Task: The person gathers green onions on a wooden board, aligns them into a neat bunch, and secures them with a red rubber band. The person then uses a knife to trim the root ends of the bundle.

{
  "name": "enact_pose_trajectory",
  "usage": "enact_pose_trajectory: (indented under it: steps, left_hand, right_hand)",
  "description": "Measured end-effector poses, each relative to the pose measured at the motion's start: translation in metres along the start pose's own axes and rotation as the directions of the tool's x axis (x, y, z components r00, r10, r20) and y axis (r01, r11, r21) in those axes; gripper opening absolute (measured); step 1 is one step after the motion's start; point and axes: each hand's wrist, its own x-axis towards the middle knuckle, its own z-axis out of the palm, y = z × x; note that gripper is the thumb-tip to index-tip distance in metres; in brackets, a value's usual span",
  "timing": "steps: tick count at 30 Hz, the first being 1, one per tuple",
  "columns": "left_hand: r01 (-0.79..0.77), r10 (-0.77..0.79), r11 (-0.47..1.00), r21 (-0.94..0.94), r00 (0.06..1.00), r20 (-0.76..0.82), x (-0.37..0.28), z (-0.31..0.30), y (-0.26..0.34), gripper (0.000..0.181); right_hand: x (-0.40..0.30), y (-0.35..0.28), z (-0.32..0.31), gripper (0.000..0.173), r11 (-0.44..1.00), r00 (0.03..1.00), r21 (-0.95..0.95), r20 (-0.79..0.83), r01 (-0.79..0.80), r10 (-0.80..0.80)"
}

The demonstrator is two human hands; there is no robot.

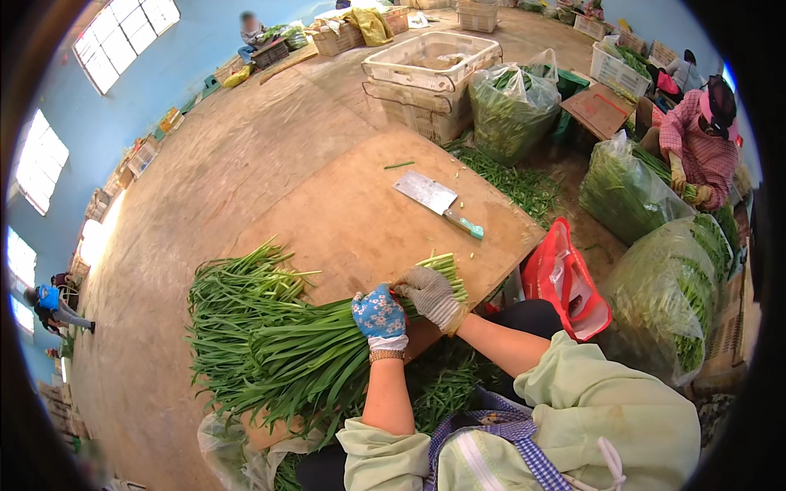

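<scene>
My left hand point(379, 312), in a blue floral glove, is closed around a thick bundle of long flat green leaves point(307, 340), like garlic chives. My right hand point(428, 294), in a grey knitted glove, grips the same bundle nearer its pale cut stem ends point(447, 270). The two hands touch, and a small bit of red shows by them; what it is cannot be told. Left of the hands, a pile of loose greens point(239, 288) lies on the wooden board point(331, 227). Beyond the hands, a cleaver point(427, 191) rests flat, its teal-ended handle pointing towards the near right.
A red bag point(562, 276) stands at the board's right edge. Plastic bags of greens point(669, 294) line the right side, where a co-worker point(700, 141) handles greens. White crates point(430, 67) stand beyond the board. Leaf trimmings point(516, 184) cover the floor beside it.
</scene>
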Motion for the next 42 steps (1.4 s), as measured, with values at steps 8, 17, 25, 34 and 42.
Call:
enact_pose_trajectory:
  steps: [8,17,25,34,42]
  left_hand:
    - [-0.008,0.012,0.998,-0.055,0.998,0.064,0.006,-0.001,-0.002,0.009]
    - [-0.017,0.027,0.988,-0.153,0.998,0.062,0.003,0.002,-0.008,0.01]
    - [-0.031,0.041,0.993,-0.11,0.995,0.088,0.005,0.002,-0.003,0.006]
    - [-0.551,0.511,0.833,-0.041,0.739,0.44,0.047,-0.025,-0.018,0.002]
    - [-0.637,0.211,0.771,-0.012,0.237,0.949,0.111,-0.016,0.017,0.022]
  right_hand:
    - [-0.002,0.004,-0.001,0.008,0.994,0.997,0.077,-0.008,0.074,-0.074]
    - [-0.006,0.004,-0.001,0.01,0.99,0.995,0.1,0.006,0.097,-0.098]
    - [-0.014,0.005,-0.005,0.009,0.976,0.988,0.159,0.001,0.15,-0.152]
    - [-0.016,-0.006,-0.02,0.005,0.888,0.908,-0.194,0.134,0.417,-0.397]
    - [-0.023,-0.033,-0.007,0.006,0.798,0.915,-0.462,0.297,0.387,-0.273]
